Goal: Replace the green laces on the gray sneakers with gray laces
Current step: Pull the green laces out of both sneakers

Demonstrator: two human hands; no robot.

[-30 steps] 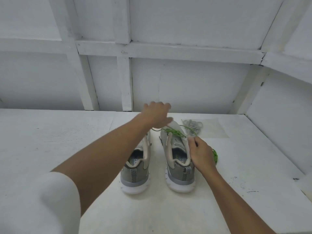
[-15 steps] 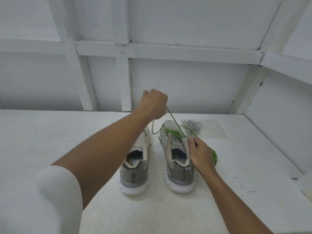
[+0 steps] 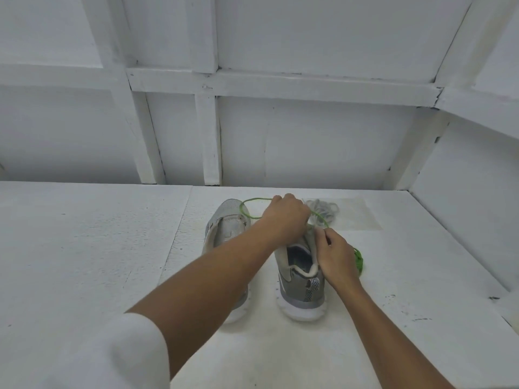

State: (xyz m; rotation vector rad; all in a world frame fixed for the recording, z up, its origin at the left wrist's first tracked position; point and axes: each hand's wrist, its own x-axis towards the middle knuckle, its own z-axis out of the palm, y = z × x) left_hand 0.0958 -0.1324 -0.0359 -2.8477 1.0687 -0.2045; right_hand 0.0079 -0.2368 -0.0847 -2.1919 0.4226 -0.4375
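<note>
- Left of our fingers, the left gray mesh sneaker stands on the white painted worktop. Its eyelets show no lace, so we judge its green one is already out.
- Our left hand has its fingers curled tight round the bright green cord lace. The lace's loop arcs out just left of them, above that sneaker's toe.
- Under both hands sits the right gray mesh sneaker. Our fingers hide how many eyelets the lace runs through.
- Just beyond the fingers, the bundle of gray laces lies untouched on a clear plastic sheet.
- Our right hand pinches the right sneaker's upper edge, steadying it.
- Just right of those fingers, a bunched green lace lies on the worktop.
- We judge the unlacing nearly finished, with all the gray relacing left to do.
</note>
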